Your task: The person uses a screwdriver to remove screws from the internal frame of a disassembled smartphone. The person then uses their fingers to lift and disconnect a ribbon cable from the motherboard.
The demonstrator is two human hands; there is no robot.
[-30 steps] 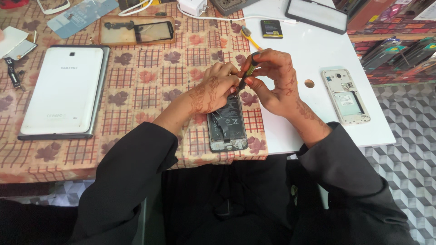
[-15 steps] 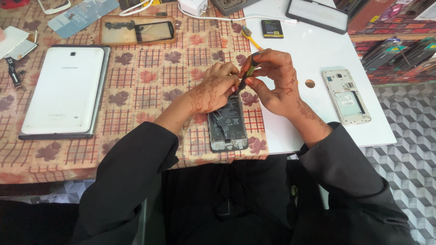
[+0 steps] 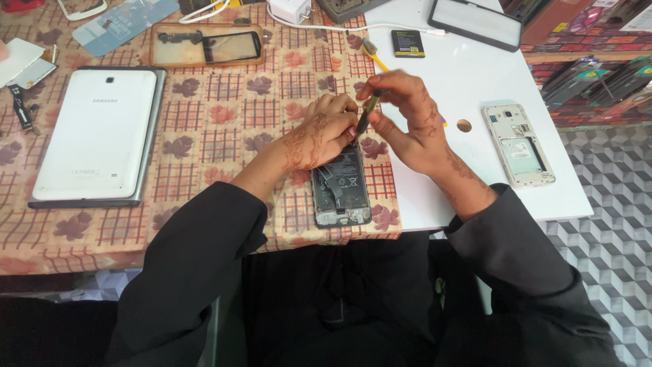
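Right hand grip clamped on screwdriver; left hand hides opened phone top, its grip unclear.

Single head-worn view, looking steeply down and forward from above the person's lap. Close range: the desk fills the upper frame, sleeves and lap the lower. Tiled floor shows at right.

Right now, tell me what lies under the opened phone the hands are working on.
The opened phone lies on a checked, leaf-patterned tablecloth, near its right edge. The left hand covers the phone's top end, so that part is hidden. The right hand holds a thin tool there.
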